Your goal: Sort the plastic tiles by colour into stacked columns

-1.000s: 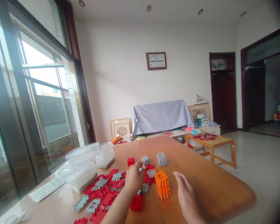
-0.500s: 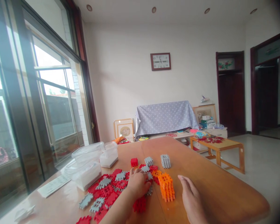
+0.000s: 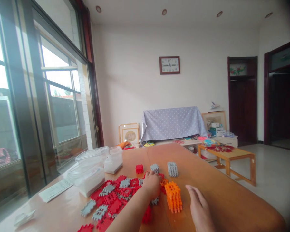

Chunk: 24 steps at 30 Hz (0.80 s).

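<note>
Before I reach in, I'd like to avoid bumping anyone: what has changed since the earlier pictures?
The left hand has moved right over the loose pieces, closer to the orange stack; any grasp is hidden. The right hand, grey stack and red block stayed put.

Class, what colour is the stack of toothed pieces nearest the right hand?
The stack nearest the right hand is orange, showing best in the head view.

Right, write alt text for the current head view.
A person's left hand is over a pile of mostly red and grey toothed tiles on a wooden table. The right hand is open beside an orange tile stack; clear plastic containers stand left of the pile.
</note>
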Available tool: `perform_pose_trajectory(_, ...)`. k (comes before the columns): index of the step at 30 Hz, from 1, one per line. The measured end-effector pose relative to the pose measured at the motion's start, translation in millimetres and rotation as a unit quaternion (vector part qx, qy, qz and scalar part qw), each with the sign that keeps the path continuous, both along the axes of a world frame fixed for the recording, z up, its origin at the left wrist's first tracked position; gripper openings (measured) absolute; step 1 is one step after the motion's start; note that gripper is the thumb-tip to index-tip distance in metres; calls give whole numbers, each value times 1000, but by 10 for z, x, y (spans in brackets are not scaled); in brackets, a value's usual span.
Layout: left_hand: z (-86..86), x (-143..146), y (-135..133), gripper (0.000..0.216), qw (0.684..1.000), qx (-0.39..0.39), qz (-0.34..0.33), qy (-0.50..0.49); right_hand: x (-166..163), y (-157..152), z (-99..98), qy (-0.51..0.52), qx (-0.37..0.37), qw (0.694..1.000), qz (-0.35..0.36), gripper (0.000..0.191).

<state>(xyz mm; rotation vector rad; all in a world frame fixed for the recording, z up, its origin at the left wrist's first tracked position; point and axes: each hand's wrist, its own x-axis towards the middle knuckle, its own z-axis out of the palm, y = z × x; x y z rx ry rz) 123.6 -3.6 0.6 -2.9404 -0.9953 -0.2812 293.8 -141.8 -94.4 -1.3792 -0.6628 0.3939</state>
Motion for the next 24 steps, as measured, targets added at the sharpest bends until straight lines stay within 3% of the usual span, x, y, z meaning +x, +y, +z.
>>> perform_pose_trajectory(6,-46,72,119,26,999,6,7,42,-14,-12,36,-9,-3,1000,-7,48)
perform_pose_trajectory(14,-63,62,107,29,999,-13,23,28,-49,-37,93,0,-13,1000,4,49)
perform_pose_trajectory(24,98,-174,72,17,983,-92,43,-154,-126,-93,210,8,-12,1000,-7,50)
